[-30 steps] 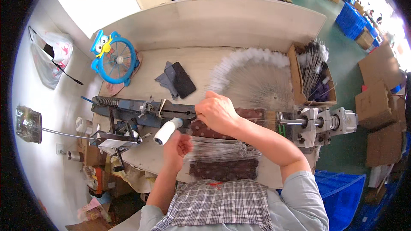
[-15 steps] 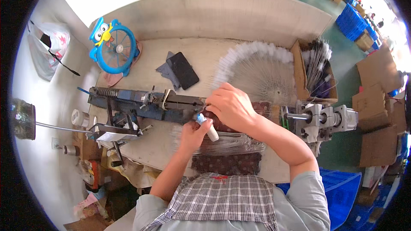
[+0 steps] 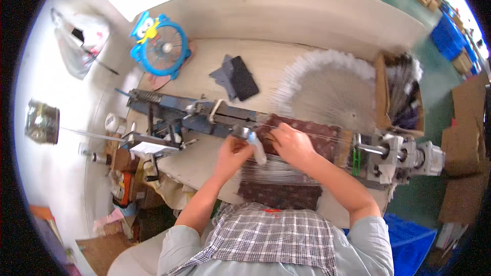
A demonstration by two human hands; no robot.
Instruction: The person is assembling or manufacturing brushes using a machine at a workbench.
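My left hand (image 3: 232,157) is closed round a small white tube with a pale blue end (image 3: 259,152), just in front of a long metal bench fixture (image 3: 176,114). Just to its right, my right hand (image 3: 292,145) has its fingers drawn together over brown dotted cloth (image 3: 327,135); whatever they pinch is too small to make out. A thin wire runs from near the fixture's right end toward a metal shaft with clamps (image 3: 391,156). Below my hands, a bundle of thin wires (image 3: 286,171) lies across the cloth.
White-tipped wires (image 3: 327,61) fan out at the back right, beside a cardboard box (image 3: 381,87) of dark-tipped ones. A black flat device (image 3: 244,78) lies on grey cloth. A blue toy-shaped fan (image 3: 163,48) stands back left. A crank (image 3: 152,176) juts out at left.
The whole view has shifted, so the bench appears farther right and tilted. My right hand has come down and rightward, away from the fixture's end. My left hand keeps the tube.
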